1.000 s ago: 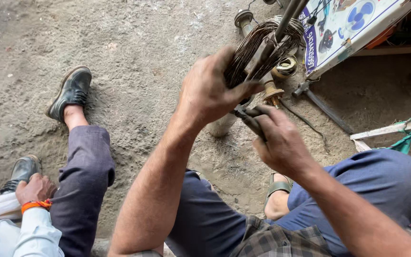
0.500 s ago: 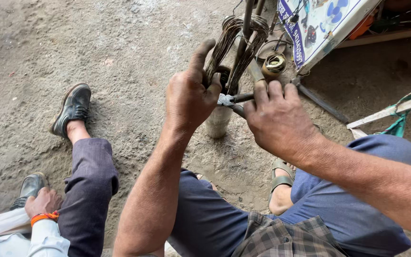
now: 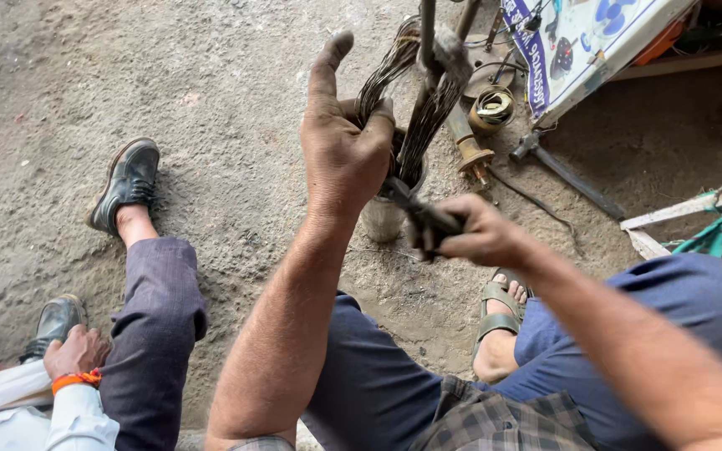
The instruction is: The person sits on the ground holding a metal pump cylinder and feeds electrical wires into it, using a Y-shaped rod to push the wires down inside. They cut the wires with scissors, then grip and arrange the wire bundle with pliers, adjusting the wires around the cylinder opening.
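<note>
My left hand (image 3: pixel 343 150) grips a bundle of dark copper wire strands (image 3: pixel 424 117) that loops up around a metal rod, index finger pointing upward. My right hand (image 3: pixel 470 232) is closed on the handles of pliers (image 3: pixel 415 210), whose jaws reach into the lower end of the wire bundle just beside my left hand. A small grey metal can (image 3: pixel 382 219) stands on the ground below the bundle, partly hidden by my hands.
Another person sits at left: black shoes (image 3: pixel 127 184), dark trousers, a hand with an orange band (image 3: pixel 77 355). A hammer (image 3: pixel 566 171), a brass fitting (image 3: pixel 470 150), a wire coil (image 3: pixel 493 108) and a printed board (image 3: pixel 595 42) lie on the dirt floor.
My left hand slid up the wire bundle and its index finger straightened. My right hand with the pliers pulled down and back toward me, and the view shifted.
</note>
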